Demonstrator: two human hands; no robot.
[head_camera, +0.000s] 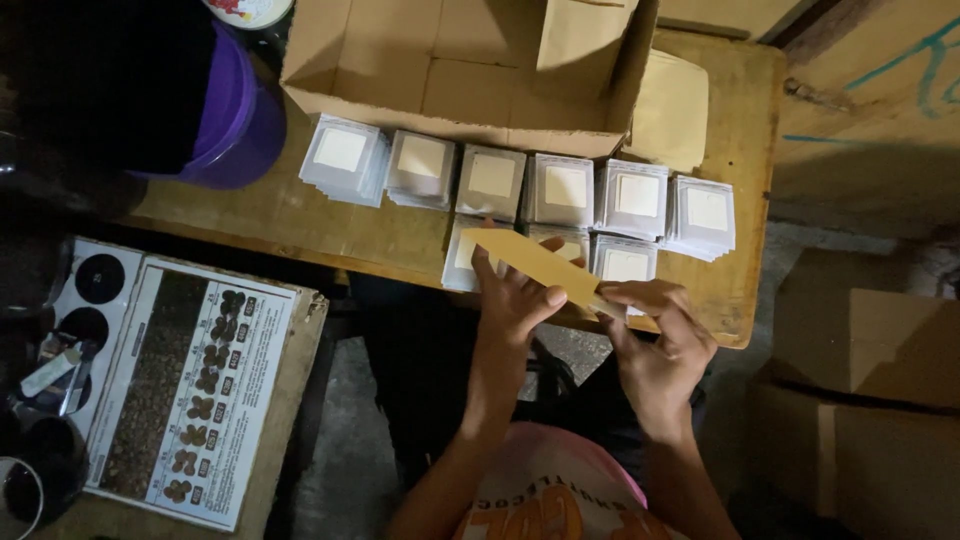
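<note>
Both my hands hold a flat yellow-brown paper envelope (540, 262) over the near edge of a wooden table (300, 215). My left hand (512, 296) grips its middle, thumb on top. My right hand (660, 335) pinches its right end. Just behind the envelope lie several stacks of small white packets (560, 190) with pale square windows, set in two rows along the table.
An open cardboard box (450, 70) stands at the table's back, a tan envelope (672, 110) beside it. A purple bucket (235, 115) sits at left. A printed sheet on a board (195, 385) lies lower left. More cardboard boxes (865, 390) stand at right.
</note>
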